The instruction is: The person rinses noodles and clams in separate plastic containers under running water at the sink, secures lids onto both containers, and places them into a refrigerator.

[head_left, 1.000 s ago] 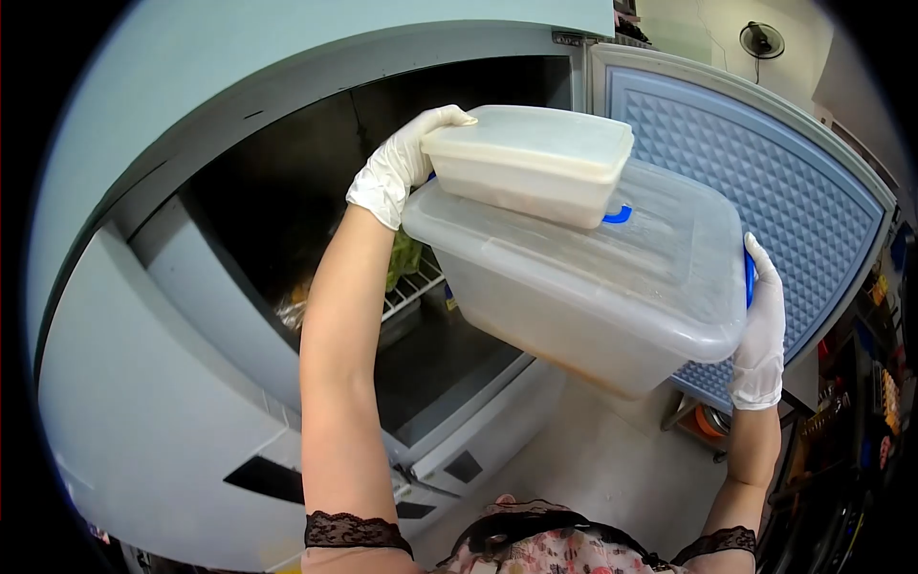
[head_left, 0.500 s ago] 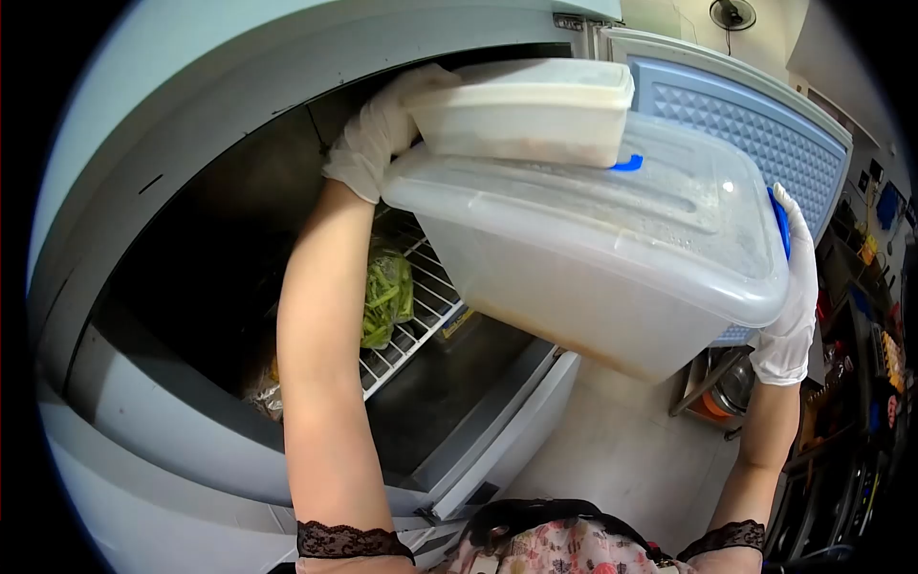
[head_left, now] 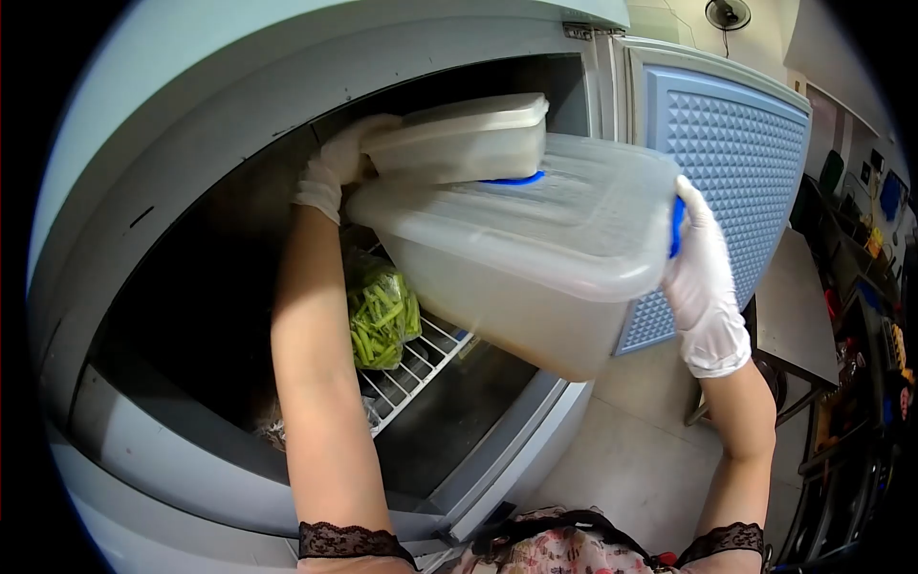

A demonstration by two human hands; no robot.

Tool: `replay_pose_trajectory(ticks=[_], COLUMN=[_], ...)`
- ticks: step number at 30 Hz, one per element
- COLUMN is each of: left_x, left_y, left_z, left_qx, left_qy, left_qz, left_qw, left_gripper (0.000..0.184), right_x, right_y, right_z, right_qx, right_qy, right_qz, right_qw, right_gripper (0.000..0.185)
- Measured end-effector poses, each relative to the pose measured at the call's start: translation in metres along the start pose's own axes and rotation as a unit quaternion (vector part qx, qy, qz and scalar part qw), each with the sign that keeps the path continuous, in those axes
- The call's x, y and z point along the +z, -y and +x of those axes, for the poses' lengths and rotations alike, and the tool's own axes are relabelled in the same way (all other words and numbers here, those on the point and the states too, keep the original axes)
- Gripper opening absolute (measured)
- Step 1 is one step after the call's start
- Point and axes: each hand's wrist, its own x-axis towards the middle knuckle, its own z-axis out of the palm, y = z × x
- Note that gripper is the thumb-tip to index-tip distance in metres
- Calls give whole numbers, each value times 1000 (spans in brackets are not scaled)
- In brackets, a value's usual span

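A large translucent storage box with a lid and blue latches is held in front of me, tilted, partly inside the open fridge. On its lid rests a smaller white lidded container. My gloved left hand is at the far left end, around the small container's end and the box's rim; its fingertips are mostly hidden. With its fingers curled over the blue latch, my gloved right hand grips the box's right end. What the containers hold cannot be made out.
Below the box, a bag of cut green vegetables lies on a white wire shelf. The fridge door stands open on the right. Past it are a metal table and cluttered shelving. A fan hangs at the top.
Both hands have carried the box and small container leftward, further into the fridge opening. More of the open door and the metal table now shows on the right.
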Motion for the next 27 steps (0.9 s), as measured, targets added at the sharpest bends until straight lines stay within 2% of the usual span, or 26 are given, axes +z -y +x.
replay_pose_trajectory(ticks=[2,3,4,7,8,10,11,12,14,16,19,23,25,26,27], left_x=[1,2,4,9,13,22,22,22,21,20,20,19,15,14,12], left_y=[-27,-43,-54,-66,-66,-66,-60,-55,-46,-42,-38,-38,-40,-41,-42], left_z=[-9,-10,-10,-18,-22,-25,-18,-20,-24,-26,-18,-11,-6,-6,-7], left_qx=[-13,-146,-274,-307,-307,-285,-329,-332,-256,-235,-184,-225,-249,-251,-272], left_qy=[-60,-131,-199,-210,-215,-284,-352,-359,-382,-393,-389,-396,-422,-429,-435], left_qz=[149,120,87,169,172,186,191,192,104,83,15,50,20,25,32], left_qw=[987,973,937,913,911,896,855,851,882,885,902,889,872,867,858], left_gripper=[45,53,61,60,60,56,57,57,55,54,45,38,31,31,30], right_x=[4,7,3,29,41,45,49,52,66,72,89,104,113,115,117], right_y=[-16,-27,-36,-56,-59,-72,-78,-83,-90,-99,-113,-136,-144,-142,-138], right_z=[5,11,19,18,14,31,38,44,47,56,66,99,108,113,125], right_qx=[-5,4,7,11,14,24,33,41,55,91,87,140,190,199,234], right_qy=[43,56,52,11,12,43,40,47,55,82,82,118,143,187,232], right_qz=[18,47,14,-17,8,-9,-13,-12,19,6,9,-67,-81,-114,-196], right_qw=[999,997,999,1000,1000,999,999,998,997,992,993,981,968,955,923], right_gripper=[34,29,22,20,20,27,25,22,20,18,21,26,36,49,52])
